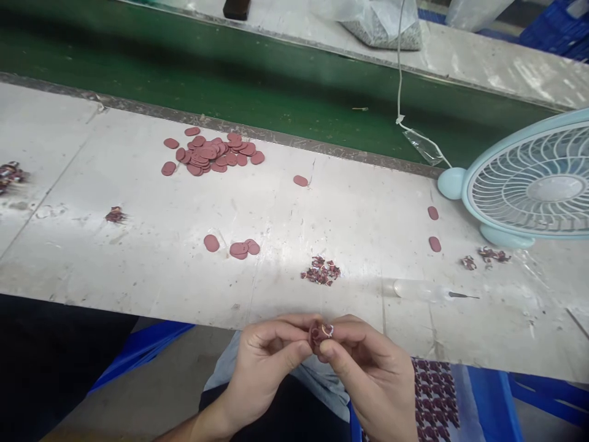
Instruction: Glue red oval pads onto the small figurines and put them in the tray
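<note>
My left hand point(262, 362) and my right hand point(372, 368) meet just below the front edge of the white worktable point(138, 245). Between their fingertips they pinch one small dark red part point(318, 334) with a pale mark on it. On the table right above them lies a little heap of similar dark red bits point(321, 271). A pile of flat reddish-pink oval discs point(211, 153) sits further back, and two or three loose discs point(239, 248) lie nearer.
A light blue table fan point(529, 184) stands at the right edge, its white cord point(399, 73) running up. A clear pointed tool point(432, 291) lies near my right hand. A green conveyor belt point(230, 80) runs behind. Blue crates sit below.
</note>
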### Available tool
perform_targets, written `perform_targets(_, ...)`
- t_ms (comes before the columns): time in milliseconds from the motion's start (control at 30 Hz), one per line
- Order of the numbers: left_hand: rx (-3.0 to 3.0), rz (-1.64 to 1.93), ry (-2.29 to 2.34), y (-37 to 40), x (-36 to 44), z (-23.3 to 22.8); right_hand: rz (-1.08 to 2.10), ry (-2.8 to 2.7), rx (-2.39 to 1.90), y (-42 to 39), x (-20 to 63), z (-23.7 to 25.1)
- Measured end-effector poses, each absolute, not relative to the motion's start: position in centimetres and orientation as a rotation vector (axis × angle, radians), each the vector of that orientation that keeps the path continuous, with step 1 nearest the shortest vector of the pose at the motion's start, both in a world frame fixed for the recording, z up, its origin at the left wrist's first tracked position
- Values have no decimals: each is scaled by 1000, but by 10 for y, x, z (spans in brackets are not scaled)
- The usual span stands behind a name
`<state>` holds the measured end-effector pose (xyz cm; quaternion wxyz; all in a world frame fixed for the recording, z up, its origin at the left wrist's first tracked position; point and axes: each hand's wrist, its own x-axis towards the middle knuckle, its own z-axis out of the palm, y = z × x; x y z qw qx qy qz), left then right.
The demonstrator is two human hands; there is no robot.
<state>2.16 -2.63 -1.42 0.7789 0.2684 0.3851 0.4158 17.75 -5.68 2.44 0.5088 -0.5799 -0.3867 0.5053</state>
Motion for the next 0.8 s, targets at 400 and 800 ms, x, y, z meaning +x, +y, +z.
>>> perform_targets(400,576,916,816,-27,26,-11,1275,-801,-1354,-53,177,22)
perform_targets(800,802,978,918,-29,27,-12,1235,-716,-1321,-58,174,13)
